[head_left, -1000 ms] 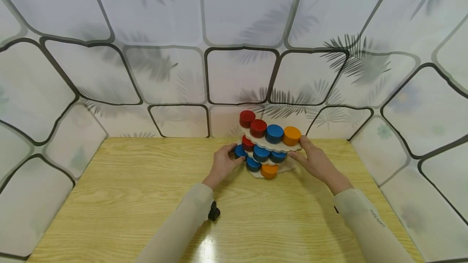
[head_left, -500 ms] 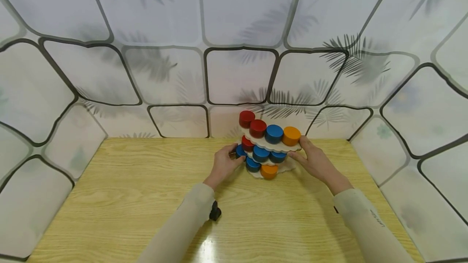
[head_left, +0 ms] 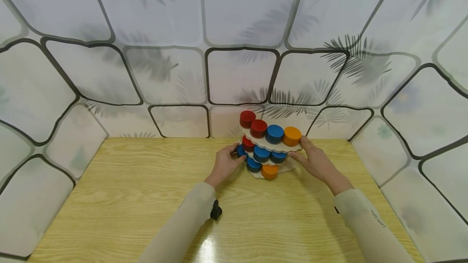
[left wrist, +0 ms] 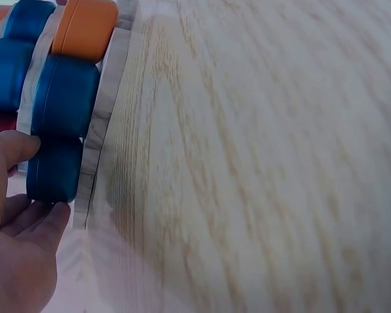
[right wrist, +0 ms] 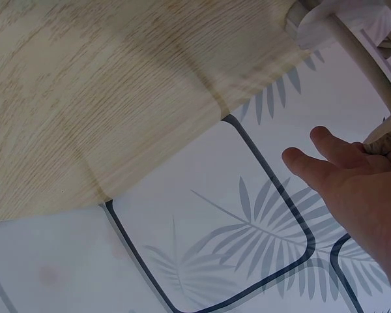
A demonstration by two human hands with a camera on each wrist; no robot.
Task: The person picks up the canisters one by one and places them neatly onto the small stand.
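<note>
A tiered wooden stand with scalloped edges stands near the back of the table, right of centre. Red, blue and orange round tins sit along its tiers. On the lowest tier, at its left end, my left hand pinches a blue tin. The left wrist view shows the thumb on one side of this blue tin and fingers on the other, beside a second blue tin. My right hand grips the right edge of the top tier, two fingers stretched out free in the right wrist view.
The light wood table ends at white walls with dark outlines and leaf prints at the back and sides. An orange tin sits at the front of the lowest tier. A black device is strapped at the left wrist.
My left hand has shifted slightly to the right with the blue tin, nearer the neighbouring tin. The right hand has stayed at the top tier's edge.
</note>
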